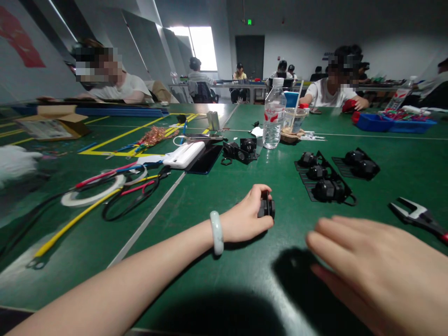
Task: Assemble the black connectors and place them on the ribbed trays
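Observation:
My left hand, with a pale green bangle on its wrist, is closed around a small black plastic fitting at the middle of the green table. Thumb and fingers grip its two sides, and part of it is hidden. Over the table at the lower right hovers my right hand, slightly blurred. Its fingers are loosely bent with the thumb apart, and nothing shows in them. Beyond it lie a black plate with several black cable-gland-like fittings and a smaller plate with similar fittings.
Pliers lie at the right. More black parts, a water bottle and a cup stand farther back. Left are a white power bank, coloured cables and a co-worker's blurred gloved hand. Other people sit beyond.

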The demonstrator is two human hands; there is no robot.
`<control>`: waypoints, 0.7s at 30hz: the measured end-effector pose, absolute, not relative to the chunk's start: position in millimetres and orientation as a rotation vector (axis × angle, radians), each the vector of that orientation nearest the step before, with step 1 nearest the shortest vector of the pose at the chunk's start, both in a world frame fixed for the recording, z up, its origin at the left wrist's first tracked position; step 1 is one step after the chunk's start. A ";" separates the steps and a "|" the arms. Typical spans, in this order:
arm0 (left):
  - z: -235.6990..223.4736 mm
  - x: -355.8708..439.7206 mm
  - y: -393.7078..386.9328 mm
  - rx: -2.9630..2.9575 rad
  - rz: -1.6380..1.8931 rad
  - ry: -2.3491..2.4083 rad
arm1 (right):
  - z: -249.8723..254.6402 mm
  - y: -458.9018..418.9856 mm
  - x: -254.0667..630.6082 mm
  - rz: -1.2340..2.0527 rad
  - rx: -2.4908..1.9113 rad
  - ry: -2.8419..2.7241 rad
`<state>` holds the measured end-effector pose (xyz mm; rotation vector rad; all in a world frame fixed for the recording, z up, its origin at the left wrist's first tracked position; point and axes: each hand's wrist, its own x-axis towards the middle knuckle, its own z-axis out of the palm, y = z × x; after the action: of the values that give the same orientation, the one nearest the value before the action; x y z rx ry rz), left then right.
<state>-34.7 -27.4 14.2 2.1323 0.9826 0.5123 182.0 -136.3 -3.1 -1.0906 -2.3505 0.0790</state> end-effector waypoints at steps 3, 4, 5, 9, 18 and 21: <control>15.0 -34.4 -27.3 2.143 0.518 0.960 | 24.3 -83.0 155.2 -0.014 -1.216 -2.441; 15.2 -34.3 -27.3 2.147 0.515 0.955 | 26.8 -70.3 149.9 -0.019 -1.205 -2.448; 15.4 -34.3 -27.3 2.152 0.509 0.954 | 26.3 -60.8 146.4 0.021 -1.186 -2.452; 15.5 -34.8 -26.8 2.177 0.494 0.968 | 9.3 -47.5 142.8 0.265 -1.028 -2.384; 15.8 -32.1 -26.5 2.178 0.479 0.974 | -12.8 -46.1 136.3 0.457 -0.884 -2.150; 16.3 -31.9 -26.7 2.183 0.486 0.967 | -15.7 -46.7 137.3 0.454 -0.891 -2.134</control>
<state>-31.9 -26.7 16.3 2.1835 0.9670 0.4862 137.3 -46.7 -15.7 -0.8913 -2.1337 0.4537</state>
